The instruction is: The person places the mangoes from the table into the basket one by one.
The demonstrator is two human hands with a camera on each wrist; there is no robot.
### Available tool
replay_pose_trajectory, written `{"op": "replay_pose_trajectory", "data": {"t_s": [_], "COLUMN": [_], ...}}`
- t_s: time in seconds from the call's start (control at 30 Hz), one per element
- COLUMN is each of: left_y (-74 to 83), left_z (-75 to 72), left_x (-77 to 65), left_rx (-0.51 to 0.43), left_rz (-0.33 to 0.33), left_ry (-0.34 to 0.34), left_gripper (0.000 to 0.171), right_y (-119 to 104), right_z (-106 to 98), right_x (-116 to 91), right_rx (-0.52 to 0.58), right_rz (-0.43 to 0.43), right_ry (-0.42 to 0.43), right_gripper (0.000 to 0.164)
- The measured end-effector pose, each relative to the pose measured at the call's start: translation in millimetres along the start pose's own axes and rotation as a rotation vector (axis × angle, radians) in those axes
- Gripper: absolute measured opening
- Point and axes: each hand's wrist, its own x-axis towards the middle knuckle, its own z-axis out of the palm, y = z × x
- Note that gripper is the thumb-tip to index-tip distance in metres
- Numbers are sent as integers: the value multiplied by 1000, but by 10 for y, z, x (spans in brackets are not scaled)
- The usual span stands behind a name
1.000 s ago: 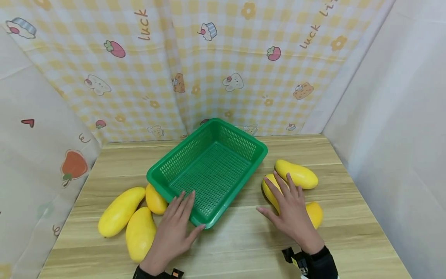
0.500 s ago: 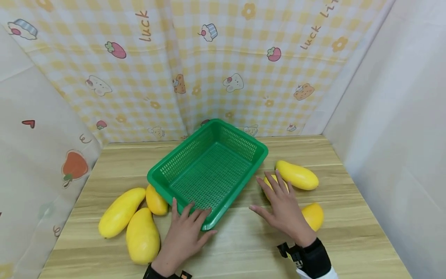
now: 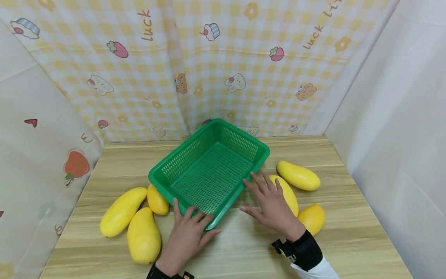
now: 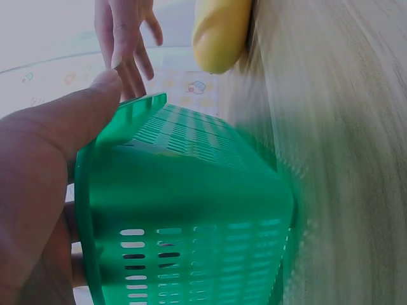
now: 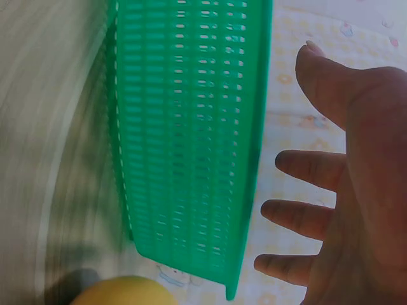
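Observation:
An empty green plastic basket (image 3: 212,170) with slotted walls stands angled on the wooden table. My left hand (image 3: 188,236) grips its near corner, fingers over the rim and thumb on the outside; the left wrist view shows that thumb (image 4: 82,108) against the rim. By the basket's right long side, my right hand (image 3: 273,205) is spread, its fingertips near the rim. In the right wrist view a gap shows between its fingers (image 5: 299,216) and the basket wall. A yellow mango (image 3: 287,195) lies partly hidden behind the right hand.
Left of the basket lie a long mango (image 3: 122,211), a large mango (image 3: 144,236) and a small orange-yellow mango (image 3: 157,199). Two more, a far mango (image 3: 298,176) and a near mango (image 3: 312,219), lie at the right. A checked cloth (image 3: 216,69) hangs behind the table.
My right hand has moved left, off the mangoes and toward the basket's rim. My left hand has shifted right and curled its fingers over the near corner. The basket stays about where it was.

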Motion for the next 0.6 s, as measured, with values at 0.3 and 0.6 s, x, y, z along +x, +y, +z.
{"op": "replay_pose_trajectory", "data": {"t_s": [0.3,0.6], "left_y": [5,-19], "left_z": [56,82], "left_x": [-17,-17], "left_rx": [-23,-24], "left_rz": [4,3], "left_ry": [17,35], "left_gripper": [39,42], "right_y": [21,114], "right_z": [71,65], "right_x": [63,173], "right_rx": [82,32], "right_rz": [-1,-49], "right_ry": [-61,-18], "right_gripper": [64,46]}}
